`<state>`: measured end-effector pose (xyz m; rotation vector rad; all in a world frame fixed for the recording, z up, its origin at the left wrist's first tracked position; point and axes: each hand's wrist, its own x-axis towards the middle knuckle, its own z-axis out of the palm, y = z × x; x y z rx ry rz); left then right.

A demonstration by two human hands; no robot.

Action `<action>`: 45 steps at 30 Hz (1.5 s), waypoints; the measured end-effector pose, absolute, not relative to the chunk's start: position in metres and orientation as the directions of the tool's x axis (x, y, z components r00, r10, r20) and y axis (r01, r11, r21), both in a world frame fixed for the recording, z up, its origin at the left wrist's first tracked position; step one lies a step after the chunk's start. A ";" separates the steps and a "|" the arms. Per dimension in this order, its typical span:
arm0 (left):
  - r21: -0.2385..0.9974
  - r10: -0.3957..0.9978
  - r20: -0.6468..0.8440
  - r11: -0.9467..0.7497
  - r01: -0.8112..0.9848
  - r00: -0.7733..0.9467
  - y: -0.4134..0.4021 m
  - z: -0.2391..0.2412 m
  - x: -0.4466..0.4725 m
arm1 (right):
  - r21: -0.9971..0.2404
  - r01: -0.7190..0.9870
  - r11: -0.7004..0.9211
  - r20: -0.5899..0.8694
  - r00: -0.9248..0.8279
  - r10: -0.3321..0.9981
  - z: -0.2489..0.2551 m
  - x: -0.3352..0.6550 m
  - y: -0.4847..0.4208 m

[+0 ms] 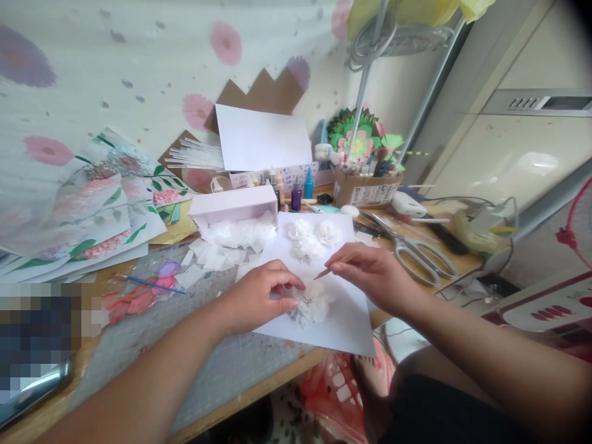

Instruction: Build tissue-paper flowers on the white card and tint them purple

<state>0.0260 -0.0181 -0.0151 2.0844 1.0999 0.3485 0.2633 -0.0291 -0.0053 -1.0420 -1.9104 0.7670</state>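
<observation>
A white paper flower [313,303] with ruffled petals lies on a white sheet of paper [345,336]. At its left edge is my left hand [263,293], thumb and forefinger apart; whether the fingertips touch the petals I cannot tell. My right hand [370,271] pinches a thin, pointed, wood-coloured stick [325,272], its tip just above the flower. Farther back on the sheet sits a cluster of white paper flowers [308,239]. Loose white paper pieces [213,254] spill from a white box [231,206] behind my left hand.
Large scissors [416,253] lie to the right. Small bottles [296,194] and a cardboard box of pens [367,188] stand at the back. On the left are flower pictures [102,216], a blue stick [155,284] and a grey cutting mat [222,370].
</observation>
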 end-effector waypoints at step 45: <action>0.704 0.694 -0.150 -0.426 0.569 0.705 -0.018 -0.008 0.018 | -0.800 0.355 0.484 0.186 -0.620 0.762 -0.011 0.269 -0.020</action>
